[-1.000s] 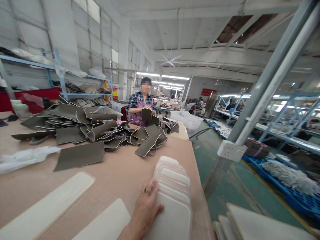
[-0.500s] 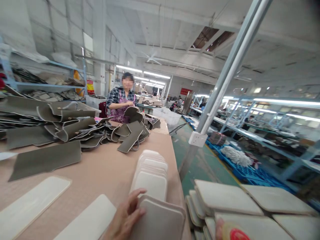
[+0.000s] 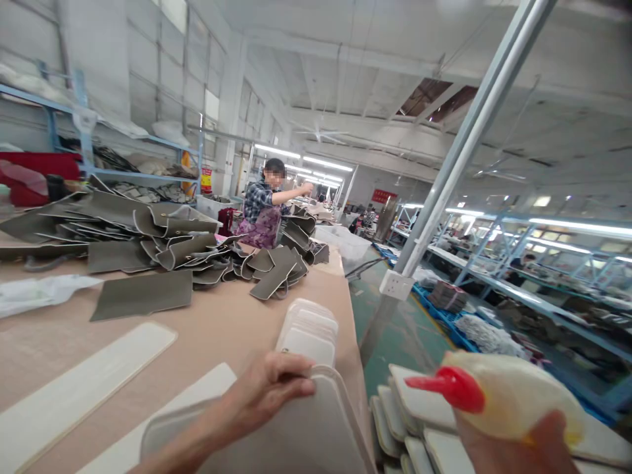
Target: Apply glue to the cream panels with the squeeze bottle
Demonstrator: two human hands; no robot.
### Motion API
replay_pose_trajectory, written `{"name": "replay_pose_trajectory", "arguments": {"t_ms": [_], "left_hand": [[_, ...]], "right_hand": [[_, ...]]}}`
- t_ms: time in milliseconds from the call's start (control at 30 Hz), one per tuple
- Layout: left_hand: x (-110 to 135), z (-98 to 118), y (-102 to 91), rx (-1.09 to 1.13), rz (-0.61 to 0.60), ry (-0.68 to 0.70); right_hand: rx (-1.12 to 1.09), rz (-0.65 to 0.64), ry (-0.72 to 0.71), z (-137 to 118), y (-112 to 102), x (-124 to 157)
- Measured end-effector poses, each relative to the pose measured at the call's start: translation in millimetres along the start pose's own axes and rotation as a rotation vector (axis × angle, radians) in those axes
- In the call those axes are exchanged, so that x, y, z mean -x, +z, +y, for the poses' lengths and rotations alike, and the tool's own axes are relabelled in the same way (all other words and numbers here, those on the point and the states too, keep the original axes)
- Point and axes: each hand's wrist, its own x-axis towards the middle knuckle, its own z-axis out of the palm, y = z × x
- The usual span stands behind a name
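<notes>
My left hand is closed over the top edge of a large pale rounded panel, lifted off the table at the bottom of the view. My right hand grips a cream bottle with a red nozzle at the lower right, nozzle pointing left. Behind the lifted panel lies a row of overlapped white panels on the tan table.
A heap of grey-green cut pieces covers the table's far left. A person works at the far end, arm raised. Long white strips lie near left. More white panels are stacked right of the table; a slanted metal post stands beyond.
My left hand has raised the nearest panel from the row. The red-nozzled bottle has come up into view in my right hand. The far person has lifted an arm.
</notes>
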Motion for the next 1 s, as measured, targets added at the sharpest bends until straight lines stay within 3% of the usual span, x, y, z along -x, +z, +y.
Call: {"name": "replay_pose_trajectory", "arguments": {"t_ms": [133, 200, 300, 467, 667, 767, 1000], "left_hand": [[-5, 18, 2.2, -0.295, -0.197, 0.011], [-7, 23, 4.3, -0.365, -0.305, 0.005], [-11, 29, 7.9, -0.4, -0.458, 0.025], [-17, 35, 12.5, -0.357, -0.634, 0.027], [-23, 42, 13.1, -0.327, -0.797, -0.012], [-27, 41, 13.5, -0.272, -0.875, -0.022], [-25, 33, 8.0, -0.191, -0.876, 0.0]], "right_hand": [[-0.001, -0.096, 0.069, -17, 15, -5], [0.048, -0.209, 0.096, -18, 15, -6], [0.124, -0.403, 0.092, -15, 13, -4], [0.177, -0.552, 0.116, -12, 16, 1], [0.149, -0.474, 0.245, -14, 26, 2], [0.171, -0.514, 0.23, -15, 30, 9], [0.244, -0.597, 0.139, -17, 32, 23]]}}
